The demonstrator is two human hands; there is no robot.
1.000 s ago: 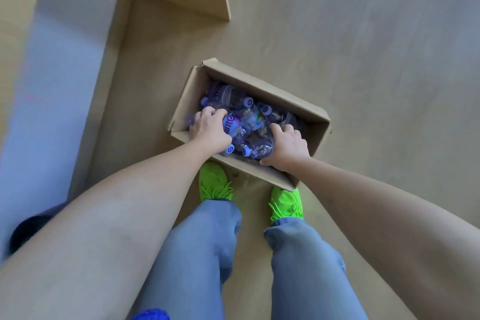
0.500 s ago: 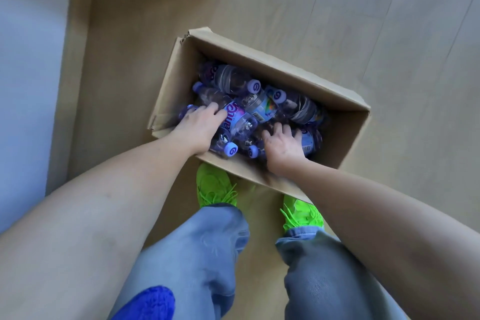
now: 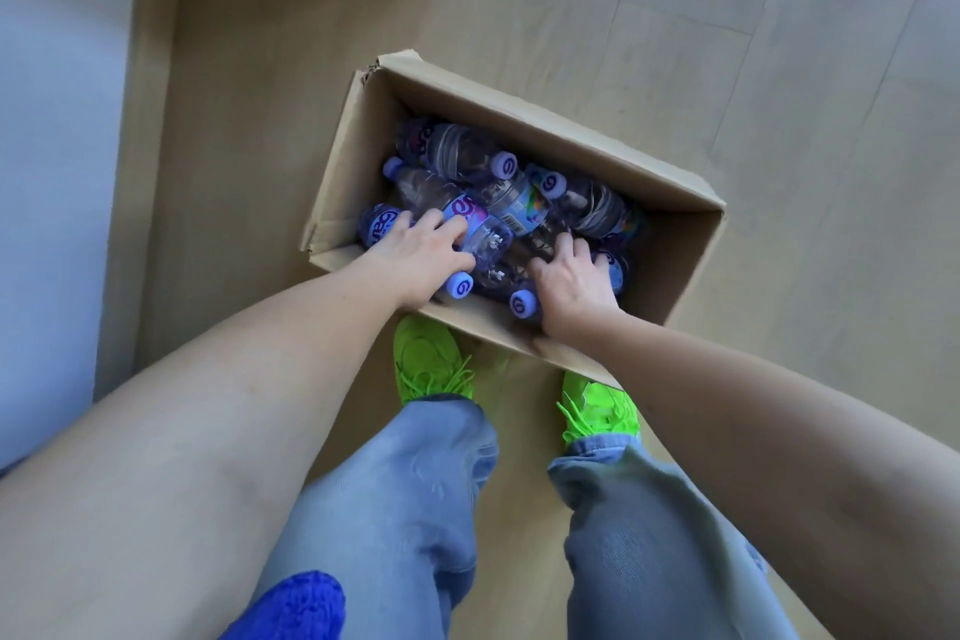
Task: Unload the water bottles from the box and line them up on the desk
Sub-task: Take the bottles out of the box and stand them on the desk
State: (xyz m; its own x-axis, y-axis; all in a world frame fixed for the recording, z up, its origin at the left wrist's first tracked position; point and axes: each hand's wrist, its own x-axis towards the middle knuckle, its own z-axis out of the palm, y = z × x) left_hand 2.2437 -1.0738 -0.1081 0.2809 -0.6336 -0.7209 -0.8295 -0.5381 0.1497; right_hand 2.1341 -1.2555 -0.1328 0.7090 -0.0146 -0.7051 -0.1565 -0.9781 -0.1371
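Fingers (image 3: 457, 229) of the left hand (image 3: 415, 257) curl over a clear bottle (image 3: 470, 237) lying near the box's near-left corner, its purple cap (image 3: 460, 285) pointing toward the person; the right hand (image 3: 569, 283) has its fingers bent down among the bottles at centre frame, apparently closing on one, though which cannot be told. Compared with half a second ago, both hands sit in much the same places while the cardboard box (image 3: 571, 130) fills more of the frame, suggesting the head has lowered; no bottle has left the box, so unloading appears barely begun. Largest in view is the pale wood-look floor (image 3: 779, 68), on which the box rests at centre. A light panel (image 3: 52, 146) runs down the left edge. Jeans (image 3: 395, 509) and bright green shoes (image 3: 431, 364) stand just below the box. The remaining bottles (image 3: 467, 151) lie jumbled on their sides. No desk top is identifiable.
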